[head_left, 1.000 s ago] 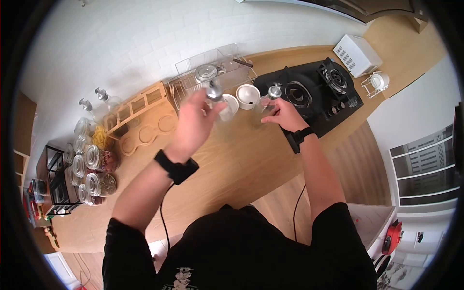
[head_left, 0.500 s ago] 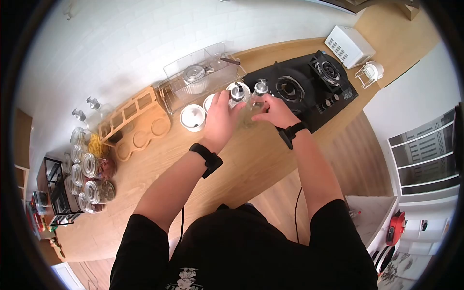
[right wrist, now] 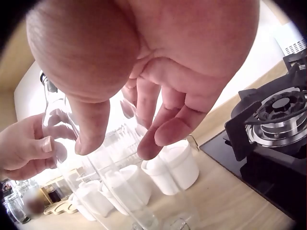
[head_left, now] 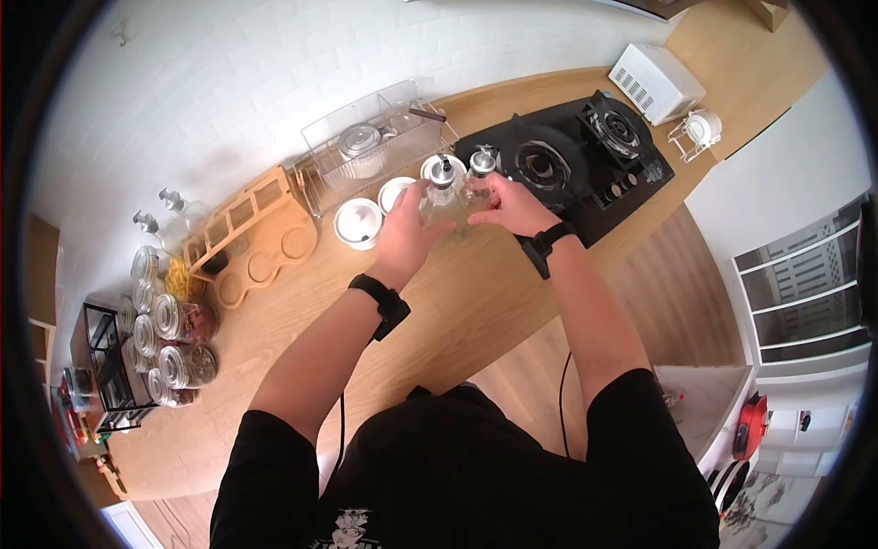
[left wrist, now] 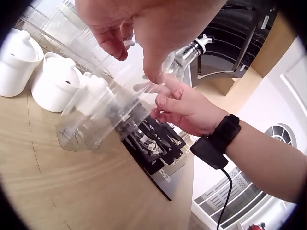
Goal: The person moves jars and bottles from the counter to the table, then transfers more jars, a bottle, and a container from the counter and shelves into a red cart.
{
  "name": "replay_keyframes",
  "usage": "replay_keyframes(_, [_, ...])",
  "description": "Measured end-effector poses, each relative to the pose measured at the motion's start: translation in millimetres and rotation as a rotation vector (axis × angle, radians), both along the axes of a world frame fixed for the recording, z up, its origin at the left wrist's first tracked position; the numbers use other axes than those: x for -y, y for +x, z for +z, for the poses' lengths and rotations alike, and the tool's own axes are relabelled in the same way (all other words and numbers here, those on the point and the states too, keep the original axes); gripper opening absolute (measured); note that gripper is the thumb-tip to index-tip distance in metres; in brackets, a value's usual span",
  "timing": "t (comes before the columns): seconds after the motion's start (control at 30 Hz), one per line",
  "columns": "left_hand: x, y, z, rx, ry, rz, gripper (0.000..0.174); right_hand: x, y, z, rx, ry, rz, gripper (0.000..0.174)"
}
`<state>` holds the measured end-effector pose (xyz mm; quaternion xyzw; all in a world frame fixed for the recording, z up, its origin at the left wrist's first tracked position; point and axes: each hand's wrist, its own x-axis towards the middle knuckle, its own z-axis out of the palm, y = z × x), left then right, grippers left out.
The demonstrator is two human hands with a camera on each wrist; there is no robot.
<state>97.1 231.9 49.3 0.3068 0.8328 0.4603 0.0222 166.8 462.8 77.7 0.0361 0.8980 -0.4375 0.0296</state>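
Observation:
My left hand grips a clear glass pump bottle with a silver pump top. In my right hand is a second clear pump bottle, close beside the first over the counter near the stove. Both bottles look upright in the head view. Thumb and fingers spread round the glass in the right wrist view, where the left hand also shows on its bottle. Three white lidded jars stand just behind the hands, the rightmost partly covered by the bottles.
A black gas stove lies to the right, and a wire dish rack stands behind the jars. On the left are a wooden rack, two more pump bottles, several glass jars and a black metal shelf.
My left hand has carried its bottle right, up beside the one in the right hand, uncovering the leftmost white jar. Since half a second ago the hands have barely moved; the view has shifted slightly.

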Motion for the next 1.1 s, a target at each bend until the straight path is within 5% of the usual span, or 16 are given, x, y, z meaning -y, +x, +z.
replay_keyframes(0.2, [8,8,18,0.124,-0.001,-0.007,0.09,0,4,-3,-0.004,-0.022,-0.015,0.072])
replay_keyframes(0.33, [54,22,24,0.023,0.094,0.048,0.083,-2,32,-19,-0.09,-0.023,-0.092,0.084])
replay_keyframes(0.4, [102,19,35,0.022,0.099,0.086,0.073,1,60,-50,-0.213,0.066,-0.143,0.059])
replay_keyframes(0.47, [154,-2,42,-0.015,0.055,0.198,0.063,2,95,-102,-0.184,0.238,-0.225,0.044])
replay_keyframes(0.6, [246,-71,50,-0.407,-0.006,0.778,0.06,37,156,-123,-0.063,0.442,0.063,0.057])
replay_keyframes(0.67, [275,-101,47,-0.429,-0.007,0.973,0.07,49,167,-135,-0.043,0.396,0.036,0.064])
replay_keyframes(0.8, [306,-146,35,-0.417,-0.087,1.007,0.073,53,169,-137,0.016,0.337,0.022,0.077])
replay_keyframes(0.87, [316,-159,35,-0.165,-0.113,0.901,0.074,53,168,-130,0.028,0.336,0.026,0.076])
replay_keyframes(0.93, [329,-180,17,-0.108,0.107,0.899,0.063,55,168,-125,0.043,0.325,0.02,0.075])
replay_keyframes(1.1, [326,-159,63,-0.193,0.122,0.824,0.046,55,171,-142,0.01,0.304,-0.002,0.075])
